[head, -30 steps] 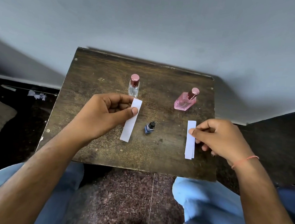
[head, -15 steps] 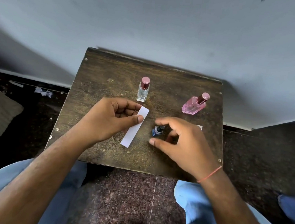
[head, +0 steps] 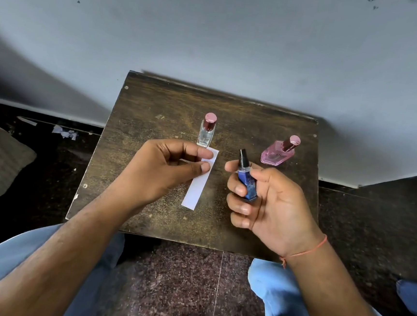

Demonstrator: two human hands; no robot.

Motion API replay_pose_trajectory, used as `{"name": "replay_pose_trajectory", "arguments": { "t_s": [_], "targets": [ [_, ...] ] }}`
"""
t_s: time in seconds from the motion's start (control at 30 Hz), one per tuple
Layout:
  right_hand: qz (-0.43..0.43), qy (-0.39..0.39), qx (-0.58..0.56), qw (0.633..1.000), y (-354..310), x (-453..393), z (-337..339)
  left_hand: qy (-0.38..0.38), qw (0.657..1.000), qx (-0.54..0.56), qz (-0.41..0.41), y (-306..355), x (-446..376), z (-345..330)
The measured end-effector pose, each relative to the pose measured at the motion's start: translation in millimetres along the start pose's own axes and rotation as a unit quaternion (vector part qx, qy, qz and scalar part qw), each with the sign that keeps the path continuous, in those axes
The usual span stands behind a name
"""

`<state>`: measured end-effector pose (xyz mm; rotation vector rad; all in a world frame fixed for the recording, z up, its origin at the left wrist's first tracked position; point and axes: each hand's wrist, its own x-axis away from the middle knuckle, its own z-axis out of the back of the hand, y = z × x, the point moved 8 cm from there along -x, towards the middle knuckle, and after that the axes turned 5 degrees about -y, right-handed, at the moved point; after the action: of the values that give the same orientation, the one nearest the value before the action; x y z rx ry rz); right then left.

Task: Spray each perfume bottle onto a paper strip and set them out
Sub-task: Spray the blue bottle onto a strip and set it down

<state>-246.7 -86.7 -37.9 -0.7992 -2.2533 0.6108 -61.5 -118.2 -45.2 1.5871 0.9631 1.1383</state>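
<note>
Blue perfume bottle [head: 245, 183] sits upright in your right hand [head: 269, 203], fingers wrapped round it; its nozzle, probably still capped, stands just right of the paper strip [head: 200, 182] your left hand [head: 166, 169] pinches.

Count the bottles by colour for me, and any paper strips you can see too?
Clear bottle with a pink cap: 1
Pink bottle: 1
Blue bottle, in the right hand: 1
White paper strip, pinched by the left hand: 1
Total: 4
</note>
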Motion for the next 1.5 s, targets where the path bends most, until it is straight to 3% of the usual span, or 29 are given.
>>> {"name": "replay_pose_trajectory", "arguments": {
  "t_s": [0.17,0.5,0.77,0.93,1.07,1.13,1.3,1.5],
  "targets": [
    [-0.029,-0.048,-0.092,0.994,3.9,2.1,-10.8,-0.022,1.0,-0.008,-0.009,-0.2,0.6,-5.5],
    [-0.051,-0.085,-0.114,0.989,4.3,5.8,-20.8,-0.054,0.998,-0.019,-0.032,2.3,2.2,-15.1],
    [0.011,0.079,0.079,0.994,1.1,-0.2,-3.9,-0.053,0.997,-0.03,-0.045,5.8,3.5,-18.1],
    [0.083,0.2,0.263,0.94,-13.8,5.7,4.3,-0.051,0.997,-0.033,-0.048,4.3,2.4,-19.4],
    [0.186,0.273,0.451,0.829,-33.3,16.4,1.8,-0.06,0.995,-0.04,-0.066,5.5,3.3,-22.5],
    [0.218,0.291,0.479,0.799,-39.3,21.1,-0.2,-0.059,0.994,-0.047,-0.074,6.0,2.7,-23.0],
    [0.232,0.302,0.521,0.764,-42.0,24.2,-3.7,-0.057,0.992,-0.059,-0.095,10.5,3.9,-26.0],
    [0.24,0.289,0.515,0.771,-40.4,22.5,-9.1,-0.064,0.991,-0.059,-0.106,12.1,4.0,-29.5]
  ]
}}
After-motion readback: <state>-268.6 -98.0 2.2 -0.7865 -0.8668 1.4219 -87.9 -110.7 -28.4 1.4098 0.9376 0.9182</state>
